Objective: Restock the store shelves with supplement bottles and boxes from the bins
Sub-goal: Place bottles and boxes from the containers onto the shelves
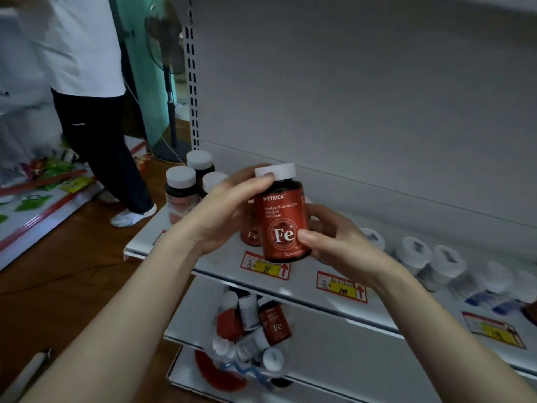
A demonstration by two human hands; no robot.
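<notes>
One red bottle is held upright in the air just above the front of the shelf, close before a matching bottle standing there. Set down carelessly, it could, I judge, knock that neighbour over, or land too near the shelf lip and tip towards the bin below. The left hand curls round its neck and white cap; the right hand grips the lower body, thumb on the label.
</notes>
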